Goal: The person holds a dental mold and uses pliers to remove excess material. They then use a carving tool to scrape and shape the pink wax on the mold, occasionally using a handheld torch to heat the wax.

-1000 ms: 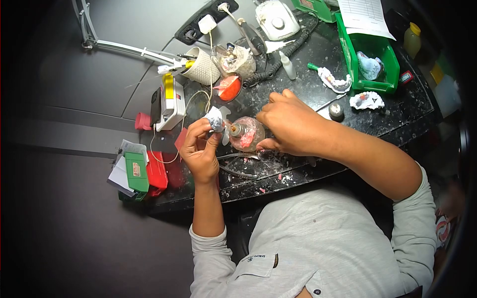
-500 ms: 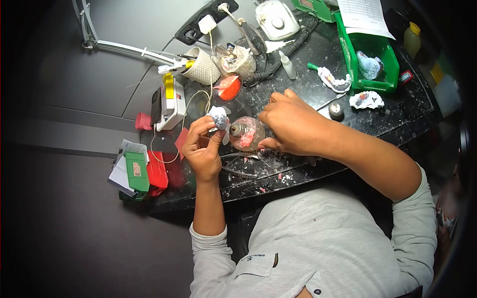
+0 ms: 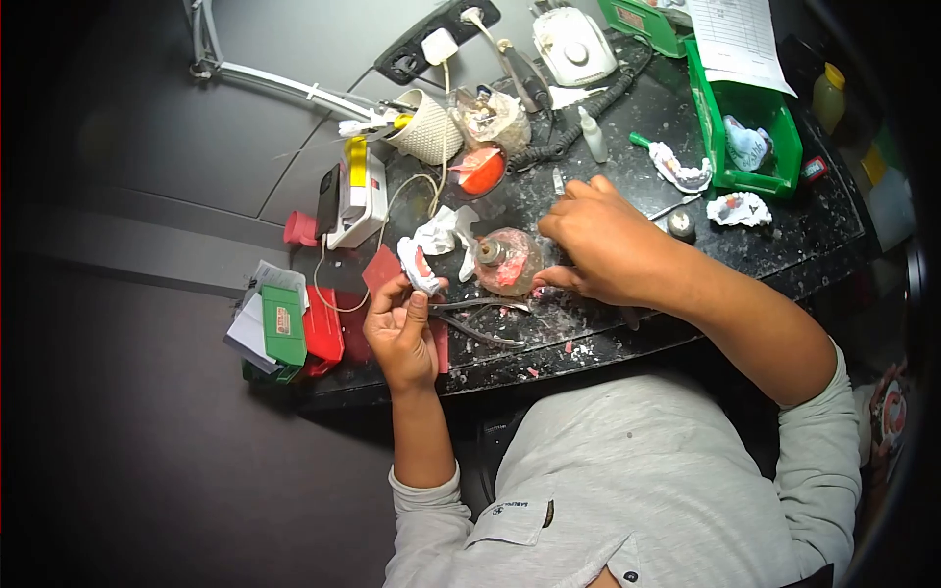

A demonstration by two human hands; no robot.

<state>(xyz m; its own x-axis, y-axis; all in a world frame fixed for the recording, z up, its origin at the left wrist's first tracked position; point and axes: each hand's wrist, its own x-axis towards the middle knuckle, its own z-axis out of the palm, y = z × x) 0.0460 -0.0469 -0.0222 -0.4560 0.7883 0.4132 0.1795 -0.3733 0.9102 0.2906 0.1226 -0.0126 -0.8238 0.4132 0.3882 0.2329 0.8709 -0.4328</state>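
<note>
My left hand [image 3: 400, 338] grips a small white plaster dental model [image 3: 420, 267] between thumb and fingers. A strip of red wax shows on the model's upturned side. My right hand [image 3: 603, 240] is curled just right of a round glass spirit burner [image 3: 508, 263] with a metal neck and pink wax smears. The right fingers are bent together, and what they hold is mostly hidden. Crumpled white tissue [image 3: 443, 231] lies between the model and the burner. Metal pliers-like handles [image 3: 480, 331] rest below the burner, near the bench's front edge.
Behind stand an orange-red bowl [image 3: 480, 171], a woven cup [image 3: 431, 127] and a dropper bottle [image 3: 593, 135]. To the right are a green bin [image 3: 784, 147], plaster models [image 3: 740, 209] and a small metal pot [image 3: 680, 226]. Pink and white scraps litter the black bench [image 3: 608, 343].
My left hand has lowered the dental model toward me and turned it, so its red wax now shows. The tissue behind is uncovered. The view has shifted slightly; my right hand stays beside the burner.
</note>
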